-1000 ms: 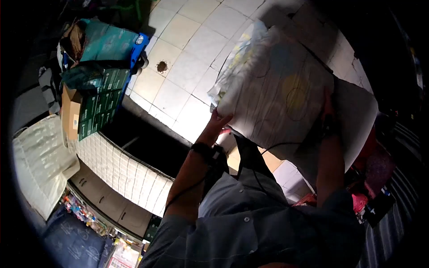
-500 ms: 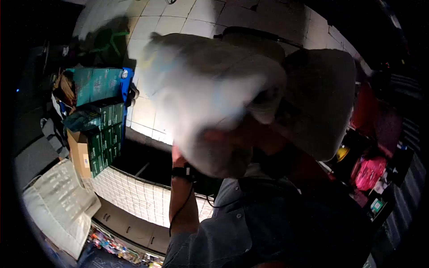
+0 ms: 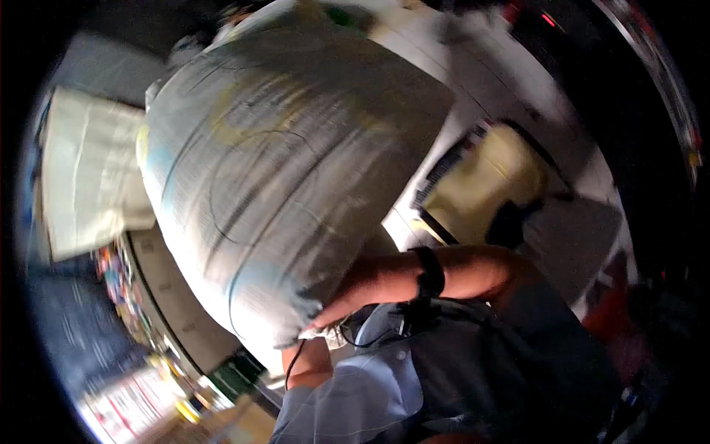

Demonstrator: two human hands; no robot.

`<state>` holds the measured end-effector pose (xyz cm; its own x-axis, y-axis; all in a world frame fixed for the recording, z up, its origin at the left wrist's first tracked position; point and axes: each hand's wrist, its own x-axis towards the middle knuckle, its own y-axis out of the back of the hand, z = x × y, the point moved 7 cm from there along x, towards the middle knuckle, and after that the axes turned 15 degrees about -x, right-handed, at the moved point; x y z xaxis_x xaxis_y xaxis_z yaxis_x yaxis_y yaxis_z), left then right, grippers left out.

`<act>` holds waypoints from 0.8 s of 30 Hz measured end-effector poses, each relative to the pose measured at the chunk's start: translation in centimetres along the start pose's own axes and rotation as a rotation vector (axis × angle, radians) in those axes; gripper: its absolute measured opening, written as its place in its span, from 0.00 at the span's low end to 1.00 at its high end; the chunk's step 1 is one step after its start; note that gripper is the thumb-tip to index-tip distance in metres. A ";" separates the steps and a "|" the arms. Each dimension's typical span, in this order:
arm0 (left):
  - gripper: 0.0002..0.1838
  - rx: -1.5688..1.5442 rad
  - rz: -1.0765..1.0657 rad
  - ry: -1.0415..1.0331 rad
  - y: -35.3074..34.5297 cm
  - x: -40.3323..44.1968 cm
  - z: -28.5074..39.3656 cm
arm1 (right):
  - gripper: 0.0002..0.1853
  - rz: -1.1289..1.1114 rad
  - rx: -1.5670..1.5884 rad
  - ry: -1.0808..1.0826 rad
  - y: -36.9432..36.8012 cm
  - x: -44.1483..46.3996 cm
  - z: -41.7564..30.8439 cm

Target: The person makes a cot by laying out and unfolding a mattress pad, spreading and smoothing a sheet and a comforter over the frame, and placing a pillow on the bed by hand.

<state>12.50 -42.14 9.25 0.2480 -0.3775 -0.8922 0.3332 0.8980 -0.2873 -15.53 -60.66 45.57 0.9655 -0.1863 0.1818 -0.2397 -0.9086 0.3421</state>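
A big, stuffed white sack (image 3: 296,163) with faint yellow and pale blue markings fills the space before me, tilted and close to my chest. At its lower end, my right hand (image 3: 325,314) is closed on the gathered cloth, a dark band round the wrist. My left forearm (image 3: 307,362) reaches up under that same end. The sack and my right hand hide the left hand, so its fingers do not show. A dark cord runs down across my left forearm.
A yellow, bulky thing with black edges (image 3: 488,181) stands to the right on the pale tiled floor (image 3: 477,81). On the left are a cream cover (image 3: 92,166), low cabinets (image 3: 174,296) and a row of small colourful items (image 3: 122,285), blurred by motion.
My view has swung left, with the sack turning along with me. My right hand has come in to the sack's lower end. The left hand, partly seen before, is now hidden.
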 end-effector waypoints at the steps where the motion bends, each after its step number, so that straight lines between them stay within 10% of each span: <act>1: 0.24 -0.062 0.010 -0.022 3.8 -0.1 1.8 | 0.23 -0.068 0.043 -0.025 -1.8 3.3 -0.6; 7: 0.24 -0.394 0.026 -0.074 25.9 0.1 9.3 | 0.26 -0.426 0.150 -0.214 -19.1 26.9 -5.4; 8: 0.24 -0.410 0.124 -0.120 18.1 -1.3 -0.4 | 0.26 -0.472 0.191 -0.149 -9.1 17.4 -2.6; 14: 0.24 -0.643 0.305 -0.211 21.8 -5.7 -6.5 | 0.28 -0.699 0.191 -0.083 -7.0 19.6 -3.7; 21: 0.24 -0.904 0.460 -0.348 14.9 -9.8 -12.6 | 0.24 -0.741 0.078 0.654 -3.5 25.8 -2.3; 24: 0.24 -0.958 0.463 -0.366 14.1 -13.3 -15.5 | 0.25 -0.845 0.198 0.656 -4.9 22.0 -7.4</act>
<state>-0.20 -20.95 11.63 0.4712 0.1352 -0.8716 -0.6575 0.7125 -0.2449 6.09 -57.55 54.77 0.5546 0.7097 0.4344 0.5537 -0.7045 0.4440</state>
